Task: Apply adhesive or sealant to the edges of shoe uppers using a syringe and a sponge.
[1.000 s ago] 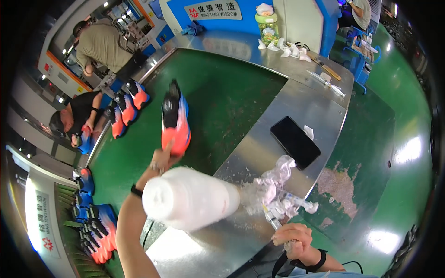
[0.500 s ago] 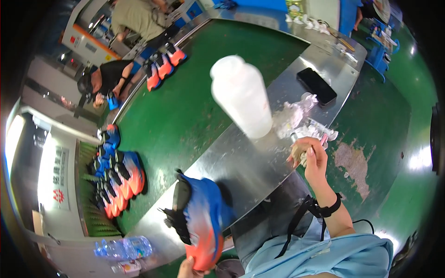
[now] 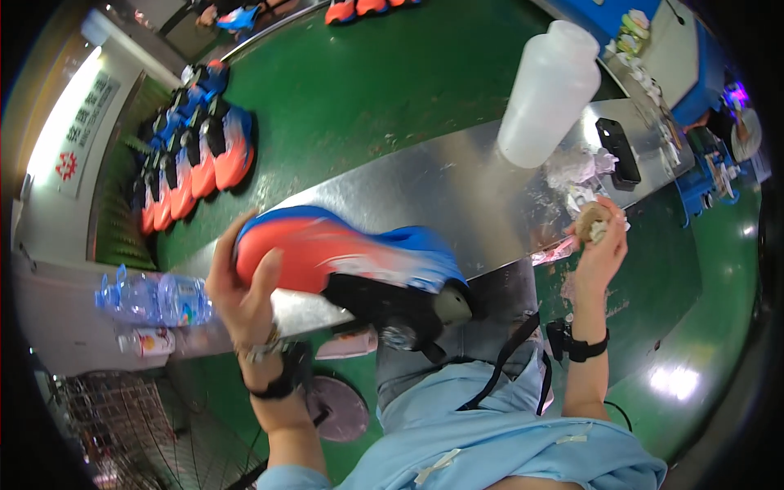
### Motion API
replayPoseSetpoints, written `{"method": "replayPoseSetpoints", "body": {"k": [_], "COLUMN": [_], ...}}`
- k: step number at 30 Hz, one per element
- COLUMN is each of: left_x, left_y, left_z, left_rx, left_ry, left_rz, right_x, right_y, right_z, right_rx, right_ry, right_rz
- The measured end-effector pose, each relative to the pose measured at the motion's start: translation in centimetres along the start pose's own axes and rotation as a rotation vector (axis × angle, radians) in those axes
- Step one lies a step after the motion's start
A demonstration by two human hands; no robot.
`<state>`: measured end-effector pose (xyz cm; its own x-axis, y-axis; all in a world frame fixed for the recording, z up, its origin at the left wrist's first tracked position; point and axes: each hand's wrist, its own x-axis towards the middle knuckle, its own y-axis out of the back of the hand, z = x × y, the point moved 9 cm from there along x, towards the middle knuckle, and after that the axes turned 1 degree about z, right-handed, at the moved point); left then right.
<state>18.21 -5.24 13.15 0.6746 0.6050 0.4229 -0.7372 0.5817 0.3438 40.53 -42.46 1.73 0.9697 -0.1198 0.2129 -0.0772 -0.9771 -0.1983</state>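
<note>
My left hand [image 3: 243, 278] grips the toe of a blue and coral-orange sneaker [image 3: 343, 253], which lies tilted on its side in the air above the metal-edged table [image 3: 457, 192]. Its black collar and laces face toward me, slightly blurred. My right hand [image 3: 603, 237], at the table's near right edge, is closed around a small beige wad [image 3: 591, 224] with some white showing; its exact kind is unclear. Beyond that hand lie crumpled white tissues [image 3: 580, 170]. A large white plastic bottle [image 3: 549, 94] stands on the metal strip behind them.
A black phone [image 3: 618, 153] rests right of the tissues. More sneakers [image 3: 196, 159] stand in rows at the left, others [image 3: 371, 6] at the far edge. Clear water bottles [image 3: 155, 298] and a small white bottle [image 3: 147, 341] are at the lower left. A round stool [image 3: 336, 408] stands below.
The sneaker has swung from upright, toe toward me, to sideways with its toe at the left. My left hand came fully into view with it. The whole view has shifted; the right hand stays closed.
</note>
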Motion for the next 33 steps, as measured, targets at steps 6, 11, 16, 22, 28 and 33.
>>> {"method": "replayPoseSetpoints", "body": {"k": [6, 11, 16, 22, 28, 33], "left_x": [2.0, 2.5, 2.3, 2.2, 2.7, 3.4], "left_y": [-7.9, -10.3, -11.8, -12.4, -13.3, -13.0], "left_z": [7.5, 9.4, 10.4, 11.3, 11.4, 10.4], "left_rx": [-0.222, -0.097, -0.144, -0.106, -0.094, -0.100], "left_ry": [-0.626, -0.641, -0.749, -0.854, -0.899, -0.873], "left_rz": [-0.189, -0.302, -0.389, -0.440, -0.466, -0.463], "right_x": [-3.5, -4.9, -4.7, -4.0, -3.6, -3.6], "right_y": [-5.7, -10.6, -11.0, -10.7, -10.2, -10.8], "right_z": [-10.2, -16.3, -15.3, -14.5, -14.0, -12.8], "right_rx": [0.439, 0.799, 0.909, 0.999, 0.989, 0.950], "right_ry": [0.041, -0.027, -0.158, -0.256, -0.211, -0.123], "right_rz": [-0.451, -0.835, -0.804, -0.817, -0.767, -0.725]}}
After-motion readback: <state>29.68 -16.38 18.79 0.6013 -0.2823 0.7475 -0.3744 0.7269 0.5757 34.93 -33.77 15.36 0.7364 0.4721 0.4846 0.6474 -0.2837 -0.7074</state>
